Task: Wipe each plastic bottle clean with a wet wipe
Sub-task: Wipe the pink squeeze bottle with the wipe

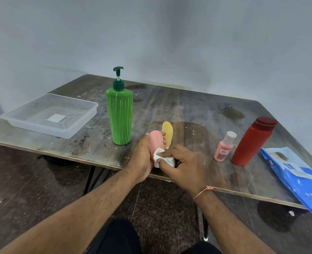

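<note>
My left hand (142, 158) grips a small pink bottle (156, 141) with pale stripes, held above the table's near edge. My right hand (185, 166) pinches a white wet wipe (162, 157) and presses it against the bottle's lower part. Just behind the pink bottle stands a yellow bottle (167, 134), partly hidden by it. A tall green pump bottle (119, 114) stands upright to the left. Off to the right stand a small pink bottle with a white cap (224, 148) and a red bottle (251, 143).
A clear plastic tray (23, 117) lies at the table's left. A blue wet wipe pack (296, 177) lies at the right, overhanging the near edge. The worn wooden table (197, 110) has a wall behind it. Dark floor lies below.
</note>
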Demonstrator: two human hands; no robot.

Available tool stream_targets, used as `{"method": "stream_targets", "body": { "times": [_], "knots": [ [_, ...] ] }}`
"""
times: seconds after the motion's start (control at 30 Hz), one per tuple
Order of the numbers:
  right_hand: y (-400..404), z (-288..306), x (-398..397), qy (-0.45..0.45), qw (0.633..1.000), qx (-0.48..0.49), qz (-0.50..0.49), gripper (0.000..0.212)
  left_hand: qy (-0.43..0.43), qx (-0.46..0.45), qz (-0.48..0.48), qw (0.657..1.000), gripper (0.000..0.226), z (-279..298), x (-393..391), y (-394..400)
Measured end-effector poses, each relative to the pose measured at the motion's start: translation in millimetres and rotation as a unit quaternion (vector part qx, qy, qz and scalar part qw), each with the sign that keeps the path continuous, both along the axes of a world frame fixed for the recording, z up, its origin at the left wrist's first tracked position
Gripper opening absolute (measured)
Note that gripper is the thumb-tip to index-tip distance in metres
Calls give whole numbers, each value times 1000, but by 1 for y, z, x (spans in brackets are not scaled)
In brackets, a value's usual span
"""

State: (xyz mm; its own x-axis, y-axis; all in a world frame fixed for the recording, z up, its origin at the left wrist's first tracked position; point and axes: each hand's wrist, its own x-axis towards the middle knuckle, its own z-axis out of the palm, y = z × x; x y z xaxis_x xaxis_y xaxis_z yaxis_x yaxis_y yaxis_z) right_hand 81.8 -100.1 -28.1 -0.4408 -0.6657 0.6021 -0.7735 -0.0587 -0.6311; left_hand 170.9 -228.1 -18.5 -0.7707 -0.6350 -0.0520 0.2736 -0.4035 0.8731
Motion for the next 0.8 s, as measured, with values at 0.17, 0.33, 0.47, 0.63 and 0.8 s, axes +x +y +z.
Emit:
{"method": "stream_targets", "body": {
  "times": [0.17,0.33,0.47,0.63,0.8],
  "knots": [
    [-3,-1,-2,-27,998,-10,-52,10,17,-10,-36,999,56,2,2,1],
    [-1,-1,-1,-14,1000,6,14,17,14,-26,-43,999,55,5,5,5],
    [1,-1,1,3,1000,-4,-4,11,11,-48,-36,998,53,6,7,9],
    [-2,-3,-1,12,999,-31,-32,15,8,-71,-58,996,54,8,11,11],
    [4,-1,2,7,999,-29,19,16,2,-89,-43,995,49,7,9,13]
  ]
}}
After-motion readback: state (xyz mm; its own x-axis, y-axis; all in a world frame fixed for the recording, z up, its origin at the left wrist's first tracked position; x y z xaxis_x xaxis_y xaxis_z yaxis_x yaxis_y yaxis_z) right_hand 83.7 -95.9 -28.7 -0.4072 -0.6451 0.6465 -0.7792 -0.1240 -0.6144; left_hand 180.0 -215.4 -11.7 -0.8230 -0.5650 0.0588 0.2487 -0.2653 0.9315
